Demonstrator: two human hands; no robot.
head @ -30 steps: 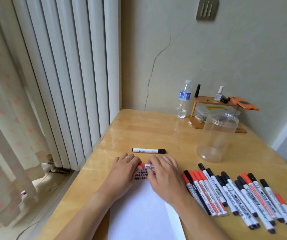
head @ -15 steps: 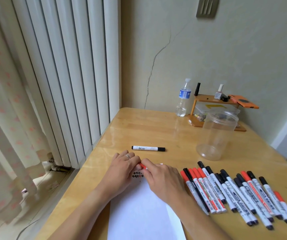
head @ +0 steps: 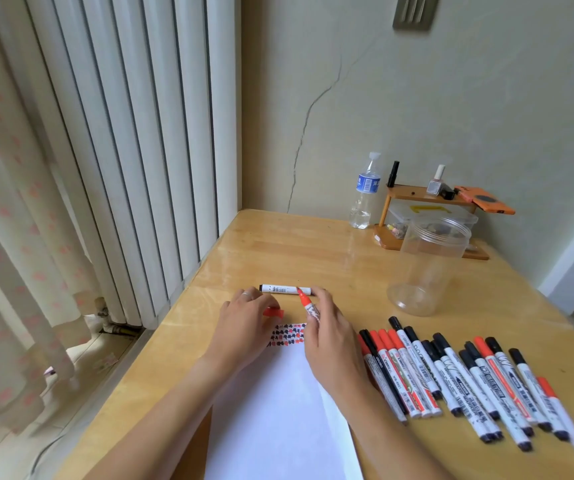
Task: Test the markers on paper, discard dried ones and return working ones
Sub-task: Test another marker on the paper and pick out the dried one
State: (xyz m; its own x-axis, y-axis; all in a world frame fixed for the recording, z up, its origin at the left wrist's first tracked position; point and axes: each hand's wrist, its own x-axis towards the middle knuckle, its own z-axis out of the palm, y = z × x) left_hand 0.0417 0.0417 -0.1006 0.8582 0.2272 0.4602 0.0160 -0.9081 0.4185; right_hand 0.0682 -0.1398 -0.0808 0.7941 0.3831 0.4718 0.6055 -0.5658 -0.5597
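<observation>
Over the sheet of paper [head: 278, 410] the right hand [head: 330, 344] grips an uncapped red marker [head: 308, 306], the left hand [head: 244, 327] pinches its cap [head: 273, 312], with rows of untested markers [head: 469, 379] at three o'clock.

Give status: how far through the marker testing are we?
Early. Done: red and black test marks at the paper top edge; one black marker set apart. In hand: right hand holds an uncapped red marker, left hand its cap. Left: the marker row; the clear jar looks empty.
</observation>
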